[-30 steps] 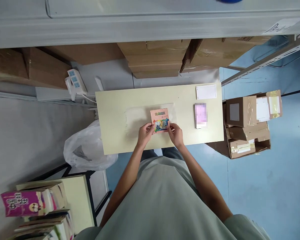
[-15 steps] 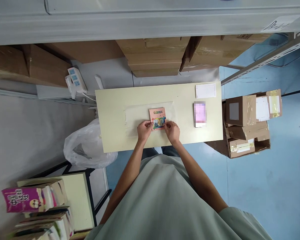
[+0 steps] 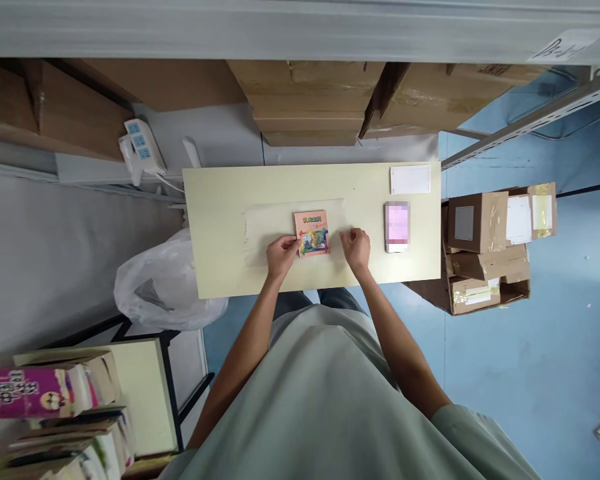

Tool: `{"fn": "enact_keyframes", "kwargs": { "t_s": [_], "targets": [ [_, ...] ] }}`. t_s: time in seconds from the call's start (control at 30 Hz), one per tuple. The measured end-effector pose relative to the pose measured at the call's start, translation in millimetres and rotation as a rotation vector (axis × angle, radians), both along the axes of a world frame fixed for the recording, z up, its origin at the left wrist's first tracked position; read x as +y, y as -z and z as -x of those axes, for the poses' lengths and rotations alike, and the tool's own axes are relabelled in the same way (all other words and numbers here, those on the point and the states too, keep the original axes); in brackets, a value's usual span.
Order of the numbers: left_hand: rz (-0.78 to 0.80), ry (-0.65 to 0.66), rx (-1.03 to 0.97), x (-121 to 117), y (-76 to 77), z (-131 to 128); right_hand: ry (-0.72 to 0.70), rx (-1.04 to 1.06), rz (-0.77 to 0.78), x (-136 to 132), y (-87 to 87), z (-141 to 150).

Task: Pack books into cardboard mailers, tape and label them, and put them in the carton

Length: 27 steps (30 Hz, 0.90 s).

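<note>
While one pink booklet (image 3: 313, 233) lay near the middle of the cream, smooth-topped table (image 3: 220, 213), I had two bare hands in view above that table's near half. The left hand (image 3: 281, 255) pinched the booklet's left edge, thumb and fingers narrow on it. The right hand (image 3: 357, 250) was apart from the booklet, just beside its right edge, fingers bent and gap narrow; I could not tell whether anything thin was between them.

I counted one booklet, squarish, with green lettering and a bright picture, and beneath it one thin, pale, oblong sheet (image 3: 270, 230), ragged on its left side. Toward the table's right end were one white oblong card (image 3: 410, 179) at the far corner and one pinkish slab (image 3: 397, 223), its face pixelated.

Off the table's right end I saw one large carton (image 3: 439, 299) of brown cardboard, piled with smaller taped boxes (image 3: 495, 213) bearing at least four pale labels (image 3: 464, 223). Beyond the table's far edge, I counted at least four cardboard boxes (image 3: 305, 100) and, further left, one white plastic power strip (image 3: 153, 157) with three blue-faced sockets (image 3: 139, 141). Off its left end hung one crinkled, translucent bag (image 3: 170, 287).
</note>
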State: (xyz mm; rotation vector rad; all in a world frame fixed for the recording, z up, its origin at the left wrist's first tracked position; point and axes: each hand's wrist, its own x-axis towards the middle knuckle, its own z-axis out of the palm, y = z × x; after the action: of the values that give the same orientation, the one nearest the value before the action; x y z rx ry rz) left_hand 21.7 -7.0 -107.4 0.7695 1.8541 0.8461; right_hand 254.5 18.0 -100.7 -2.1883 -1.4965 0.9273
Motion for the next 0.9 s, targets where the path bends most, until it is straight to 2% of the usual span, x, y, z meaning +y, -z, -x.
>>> {"fn": "enact_keyframes", "kwargs": {
  "t_s": [0.2, 0.33, 0.5, 0.7, 0.9],
  "targets": [
    [-0.052, -0.033, -0.029, -4.2, 1.8, -1.8, 0.033, 0.13, -0.017, -1.4, -23.0, 8.1],
    [-0.096, -0.047, -0.037, -8.2, 2.8, -4.4, -0.074, 0.2, -0.09, -4.1, -35.3, 25.0],
    [-0.135, -0.005, 0.091, -10.6, 5.7, -5.9, -0.279, 0.288, -0.062, 1.7, -27.3, 59.1],
    [-0.165, 0.042, 0.225, -16.1, 10.1, -13.6, -0.364, 0.197, 0.065, 14.5, -10.9, 84.3],
    [-0.163, 0.094, 0.366, -23.3, 8.8, -32.6, -0.58, 0.024, 0.213, 40.0, -27.3, 75.9]
  ]
}}
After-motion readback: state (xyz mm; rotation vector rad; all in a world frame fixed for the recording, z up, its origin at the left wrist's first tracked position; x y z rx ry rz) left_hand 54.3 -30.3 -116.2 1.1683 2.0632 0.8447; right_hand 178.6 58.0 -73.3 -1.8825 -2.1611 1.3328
